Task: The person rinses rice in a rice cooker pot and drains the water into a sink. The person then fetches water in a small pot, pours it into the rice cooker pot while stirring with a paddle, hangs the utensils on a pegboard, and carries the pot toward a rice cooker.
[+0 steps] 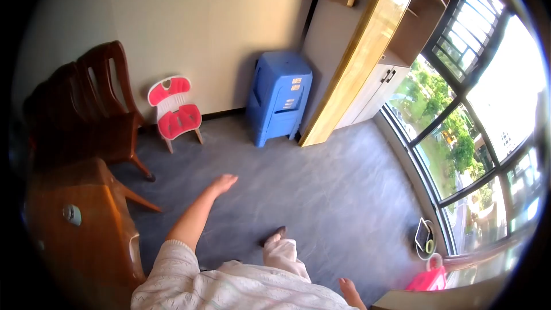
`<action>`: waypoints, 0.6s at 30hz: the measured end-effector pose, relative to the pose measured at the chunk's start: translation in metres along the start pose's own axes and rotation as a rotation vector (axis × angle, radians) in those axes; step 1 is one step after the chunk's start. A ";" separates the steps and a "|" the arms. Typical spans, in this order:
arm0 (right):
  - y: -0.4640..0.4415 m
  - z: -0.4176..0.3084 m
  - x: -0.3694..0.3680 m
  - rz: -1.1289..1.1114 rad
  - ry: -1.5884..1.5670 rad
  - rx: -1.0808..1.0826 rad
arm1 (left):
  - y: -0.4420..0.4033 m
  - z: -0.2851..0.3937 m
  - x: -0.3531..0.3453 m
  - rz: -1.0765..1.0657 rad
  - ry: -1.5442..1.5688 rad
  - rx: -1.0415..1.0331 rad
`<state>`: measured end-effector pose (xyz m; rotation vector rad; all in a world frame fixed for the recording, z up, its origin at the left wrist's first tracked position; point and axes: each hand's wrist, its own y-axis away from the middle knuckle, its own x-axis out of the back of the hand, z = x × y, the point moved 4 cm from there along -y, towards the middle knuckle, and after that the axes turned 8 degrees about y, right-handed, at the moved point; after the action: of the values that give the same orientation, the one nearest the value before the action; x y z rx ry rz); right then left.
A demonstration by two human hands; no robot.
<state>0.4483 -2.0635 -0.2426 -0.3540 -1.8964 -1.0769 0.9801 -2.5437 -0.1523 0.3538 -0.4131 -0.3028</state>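
Okay, the red-and-white small chair (174, 105) and blue plastic stool (281, 100) are standing on the floor (333, 189) by the wall (201, 28). Left hand (223, 183) is hanging well apart from both, holding nothing visible; can't tell whether its grip is apart or together. Right hand (349, 291) is meeting the frame edge, grip also unreadable. Keeping footing clean likely means giving the desk (92, 189) and its splayed leg (140, 198) room, arms staying loose, pink item (427, 280) clear.
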 end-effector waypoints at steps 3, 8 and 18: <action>-0.031 0.023 0.032 -0.160 0.100 -0.088 | -0.071 0.132 -0.003 0.006 0.278 -0.149; -0.137 -0.042 0.070 -0.028 0.548 0.583 | -0.190 0.278 0.008 -0.060 0.397 -0.163; -0.199 -0.339 0.204 0.233 -0.450 0.065 | -0.348 0.599 0.055 -0.340 0.689 -0.506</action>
<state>0.4051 -2.4843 -0.1106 -0.8140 -2.2077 -0.8226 0.6908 -3.0373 0.2429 0.0126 0.4068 -0.5744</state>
